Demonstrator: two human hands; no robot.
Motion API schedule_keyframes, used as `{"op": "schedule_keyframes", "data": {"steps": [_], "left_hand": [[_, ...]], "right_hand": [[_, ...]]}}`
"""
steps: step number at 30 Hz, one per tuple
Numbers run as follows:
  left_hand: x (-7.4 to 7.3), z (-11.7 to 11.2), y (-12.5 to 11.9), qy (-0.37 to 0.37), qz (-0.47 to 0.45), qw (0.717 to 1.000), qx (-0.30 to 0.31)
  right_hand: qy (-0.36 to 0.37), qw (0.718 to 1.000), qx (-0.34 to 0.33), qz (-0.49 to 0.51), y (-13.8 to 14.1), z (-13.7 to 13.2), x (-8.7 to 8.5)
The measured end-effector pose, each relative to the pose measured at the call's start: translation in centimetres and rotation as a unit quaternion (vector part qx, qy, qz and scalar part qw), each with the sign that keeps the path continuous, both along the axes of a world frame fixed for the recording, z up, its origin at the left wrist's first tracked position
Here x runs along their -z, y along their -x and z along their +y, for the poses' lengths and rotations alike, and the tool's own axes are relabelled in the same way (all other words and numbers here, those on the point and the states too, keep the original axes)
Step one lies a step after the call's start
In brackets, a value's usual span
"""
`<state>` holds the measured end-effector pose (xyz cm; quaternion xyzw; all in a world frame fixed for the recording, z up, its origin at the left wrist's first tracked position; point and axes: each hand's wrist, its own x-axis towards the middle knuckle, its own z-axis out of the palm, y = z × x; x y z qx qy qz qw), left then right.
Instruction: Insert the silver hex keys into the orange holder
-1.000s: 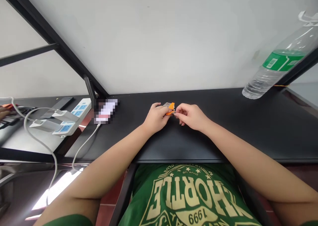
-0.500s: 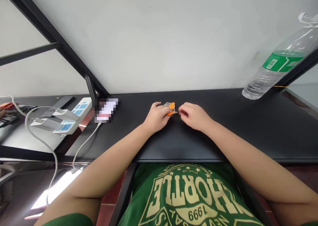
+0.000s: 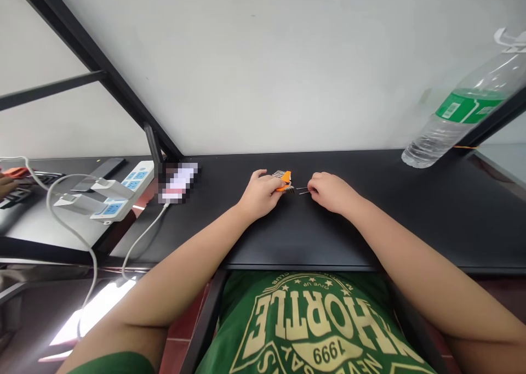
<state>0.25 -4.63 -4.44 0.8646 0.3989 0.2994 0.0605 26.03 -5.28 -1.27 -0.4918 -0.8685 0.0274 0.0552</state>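
My left hand (image 3: 259, 194) is closed on the orange key holder (image 3: 284, 179), low over the tabletop (image 3: 411, 209). My right hand (image 3: 331, 192) pinches one thin key (image 3: 303, 191), already out and just beside the holder. The other keys sit inside.

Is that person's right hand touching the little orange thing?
Apart. The head view shows bare black desk between the right hand and the orange holder, which the left hand grips; the right hand pinches only a thin metal rod.
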Motion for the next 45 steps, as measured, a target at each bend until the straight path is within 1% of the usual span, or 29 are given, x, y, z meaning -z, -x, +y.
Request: {"op": "schedule_keyframes", "data": {"steps": [2,3,8,11,13,16,19,22,29,34,36,38,41,45], "left_hand": [[-0.1,-0.1,0.0,0.004,0.004,1.000,0.000],[-0.2,-0.2,0.0,0.006,0.006,1.000,0.000],[-0.4,-0.3,-0.1,0.001,0.008,1.000,-0.005],[-0.3,-0.2,-0.1,0.004,0.005,1.000,-0.006],[-0.2,-0.2,-0.1,0.004,0.001,1.000,-0.004],[-0.2,-0.2,-0.2,0.007,-0.004,1.000,0.001],[-0.4,-0.3,-0.3,0.011,-0.003,1.000,0.004],[-0.5,-0.4,-0.4,0.012,0.000,1.000,0.006],[-0.5,-0.4,-0.3,-0.006,0.006,1.000,0.008],[-0.8,-0.7,-0.3,-0.047,0.061,0.997,0.011],[-1.0,-0.9,-0.5,-0.062,0.072,0.995,0.013],[-1.0,-1.1,-0.7,-0.068,0.063,0.996,0.013],[-0.8,-1.2,-1.1,-0.058,0.042,0.997,0.028],[-0.4,-1.1,-1.3,-0.040,0.027,0.998,0.043]], "right_hand": [[-0.011,1.000,-0.001,-0.021,0.3,-0.4,-0.4],[-0.004,1.000,0.003,-0.026,0.4,-0.6,-0.7],[0.118,0.992,0.037,0.008,0.6,-1.5,-1.8],[0.154,0.987,0.046,0.018,0.7,-1.8,-2.0],[0.171,0.984,0.041,0.038,0.9,-1.8,-1.9],[0.153,0.980,0.002,0.127,1.2,-1.9,-1.8],[0.131,0.966,-0.024,0.223,1.7,-2.1,-1.6],[0.107,0.959,-0.042,0.260,2.0,-2.2,-1.5],[0.061,0.961,-0.079,0.257,2.1,-2.1,-1.2],[-0.029,0.972,-0.108,0.205,1.7,-2.2,-1.3],[-0.033,0.972,-0.103,0.208,1.8,-2.3,-1.5],[-0.011,0.969,-0.092,0.228,2.2,-2.4,-1.5],[0.007,0.966,-0.080,0.246,3.2,-2.4,-1.1],[-0.057,0.975,-0.113,0.185,4.3,-2.6,0.1]]}}
